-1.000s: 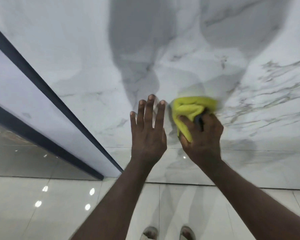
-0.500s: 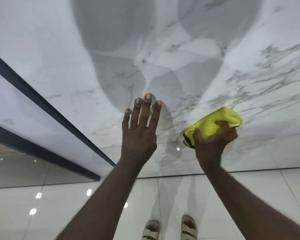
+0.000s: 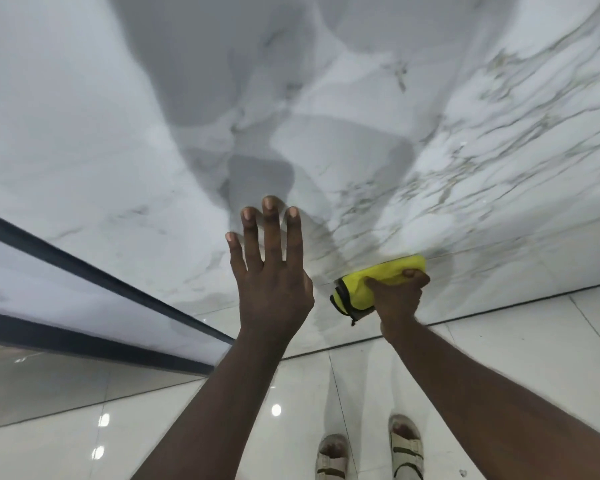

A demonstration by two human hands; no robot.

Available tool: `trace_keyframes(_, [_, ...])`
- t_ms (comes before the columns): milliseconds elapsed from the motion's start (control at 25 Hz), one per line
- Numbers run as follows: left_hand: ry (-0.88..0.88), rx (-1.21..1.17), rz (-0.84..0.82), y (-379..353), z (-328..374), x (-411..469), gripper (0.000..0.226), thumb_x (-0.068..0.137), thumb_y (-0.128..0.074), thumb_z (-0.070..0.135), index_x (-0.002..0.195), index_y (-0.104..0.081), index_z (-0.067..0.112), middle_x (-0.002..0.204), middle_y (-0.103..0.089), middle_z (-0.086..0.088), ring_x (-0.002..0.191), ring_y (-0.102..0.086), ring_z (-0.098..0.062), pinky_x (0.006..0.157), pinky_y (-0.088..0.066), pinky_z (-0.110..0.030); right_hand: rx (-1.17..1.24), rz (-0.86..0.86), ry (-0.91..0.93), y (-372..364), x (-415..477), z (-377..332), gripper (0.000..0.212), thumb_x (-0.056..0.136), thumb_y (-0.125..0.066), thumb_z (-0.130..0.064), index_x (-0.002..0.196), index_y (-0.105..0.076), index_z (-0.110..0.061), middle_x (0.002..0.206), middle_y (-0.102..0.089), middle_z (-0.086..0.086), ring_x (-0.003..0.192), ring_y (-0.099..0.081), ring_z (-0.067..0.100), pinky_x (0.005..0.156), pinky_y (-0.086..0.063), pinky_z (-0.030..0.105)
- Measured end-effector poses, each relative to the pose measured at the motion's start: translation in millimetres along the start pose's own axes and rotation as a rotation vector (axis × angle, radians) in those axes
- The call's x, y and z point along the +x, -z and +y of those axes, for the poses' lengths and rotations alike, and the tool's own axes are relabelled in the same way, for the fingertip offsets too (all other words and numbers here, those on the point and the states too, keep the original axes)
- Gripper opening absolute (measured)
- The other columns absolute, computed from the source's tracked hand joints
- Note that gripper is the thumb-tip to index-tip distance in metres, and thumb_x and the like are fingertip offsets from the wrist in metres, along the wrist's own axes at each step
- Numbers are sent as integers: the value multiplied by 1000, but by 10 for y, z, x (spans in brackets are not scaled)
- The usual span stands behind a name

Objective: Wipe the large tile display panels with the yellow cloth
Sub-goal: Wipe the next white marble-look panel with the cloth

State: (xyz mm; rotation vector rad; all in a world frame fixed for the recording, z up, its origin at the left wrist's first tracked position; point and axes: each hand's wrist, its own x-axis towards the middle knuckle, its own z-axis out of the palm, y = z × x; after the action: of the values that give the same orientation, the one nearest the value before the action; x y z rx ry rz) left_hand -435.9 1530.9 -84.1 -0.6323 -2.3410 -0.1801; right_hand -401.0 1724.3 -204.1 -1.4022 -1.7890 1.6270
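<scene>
Head view: we are wiping the white marble-veined tile panel [image 3: 118, 133] near its bottom edge.
Our right hand [image 3: 399, 301] is clutching the bunched yellow cloth [image 3: 368, 284], dark-trimmed at its left end, against the panel; our left hand [image 3: 271, 289] is resting flat beside it, fingers straight.

Bright light; soft grey shadows cross the glossy white marble-veined tile panel [image 3: 430, 133], glints dot the polished white floor [image 3: 499, 334]; edges bow, perhaps slightly blurred.
</scene>
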Motion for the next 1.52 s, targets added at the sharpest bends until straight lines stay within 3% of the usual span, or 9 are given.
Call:
trace_keyframes(240, [16,-114,0,77,302,224,84,80,-76,23,159,-53,2,171,-14,-34,157,-18,-65,127,-18,-75,72,265,698,621,-124,-1058,71,69,-81,2,134,-53,-12,137,-43,15,123,-46,19,98,-34,6])
trace_keyframes(400, [-198,-115,153,197,558,542,84,78,-71,11,160,-54,8,173,-21,-23,163,-13,-48,131,-15,-70,-314,173,1471,1026,-21,-1675,66,79,-77,-16,141,-56,-28,148,-43,16,118,-58,30,91,-51,35])
trace_keyframes(560, [-328,-153,205,326,684,980,86,81,-72,17,164,-49,12,180,-17,-17,166,-12,-44,132,-13,-69,10,362,913,1089,-12,-1731,88,79,-83,-13,156,-42,-16,162,-28,16,145,-34,7,115,-28,8])
trace_keyframes(760, [-293,-73,169,295,867,1097,99,72,-76,20,165,-46,9,177,-19,-28,161,-15,-59,125,-13,-82,-17,242,841,1330,68,-1674,92,75,-90,-24,151,-41,-37,161,-24,1,136,-38,9,114,-45,36])
trace_keyframes(880, [-284,-97,108,328,944,1103,92,71,-81,24,158,-54,8,175,-19,-34,156,-16,-68,121,-10,-86,13,152,701,1418,-61,-1812,91,76,-90,-19,150,-41,-38,147,-33,0,112,-37,-6,104,-42,24])
trace_keyframes(1000, [-318,-216,122,385,1035,1064,66,82,-77,25,143,-64,6,172,-30,-32,158,-22,-63,125,-8,-83,-159,-54,759,1713,-221,-1763,86,73,-89,-15,142,-46,-45,134,-39,0,121,-45,8,97,-47,22])
trace_keyframes(1120, [-436,-530,114,380,1290,993,49,99,-67,32,141,-65,5,163,-48,-22,153,-42,-48,129,-21,-69,-173,70,687,2245,-373,-1585,84,72,-87,-15,138,-49,-49,134,-39,-5,110,-47,-3,92,-45,13])
trace_keyframes(1320, [-112,-1421,-715,816,2354,919,88,80,-83,69,155,-51,36,147,-61,17,124,-65,0,112,-55,-41,-231,307,683,3336,-801,-1185,88,73,-91,-17,134,-44,-61,137,-39,-13,121,-41,-21,92,-35,-1])
trace_keyframes(1520, [-290,-1682,-1001,1382,3860,696,82,68,-91,63,141,-63,38,129,-74,17,110,-76,-9,88,-65,-32,-206,371,615,4488,-1202,-737,100,73,-91,-14,144,-37,-59,149,-42,-22,136,-52,3,101,-51,24])
